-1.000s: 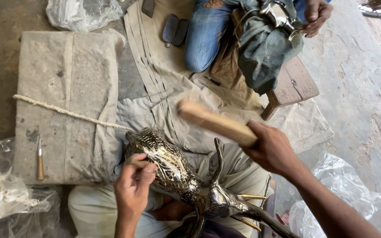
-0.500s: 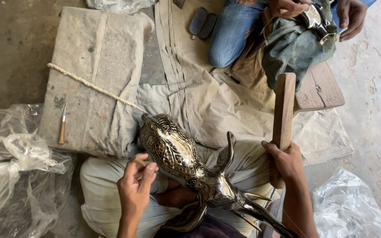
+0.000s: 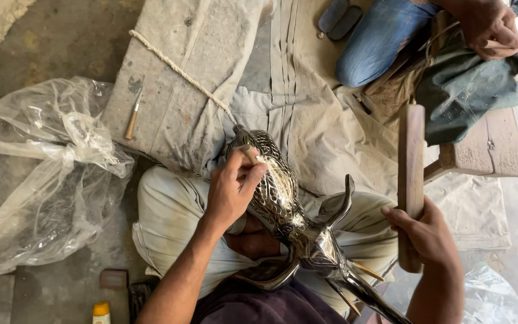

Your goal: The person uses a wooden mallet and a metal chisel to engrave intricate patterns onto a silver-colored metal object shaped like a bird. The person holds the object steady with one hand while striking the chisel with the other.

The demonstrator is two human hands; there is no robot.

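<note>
A shiny engraved metal animal figure [image 3: 283, 198] lies across my lap, its horned head toward me. My left hand [image 3: 232, 189] rests on the figure's patterned body, fingers closed on a small punch tool [image 3: 248, 155] pressed against the metal. My right hand [image 3: 430, 234] grips a long wooden mallet stick [image 3: 413, 174], held upright to the right of the figure and apart from it.
A cloth-covered pad with a rope [image 3: 181, 72] lies ahead, a small wooden-handled tool [image 3: 133, 117] on it. Crumpled clear plastic [image 3: 43, 180] sits at the left. Another person in jeans [image 3: 385, 36] works on a low wooden stool [image 3: 487, 150] at the upper right.
My left hand has moved up along the figure's body toward its far end. The wooden stick swung from pointing left to upright, and the view shifted closer.
</note>
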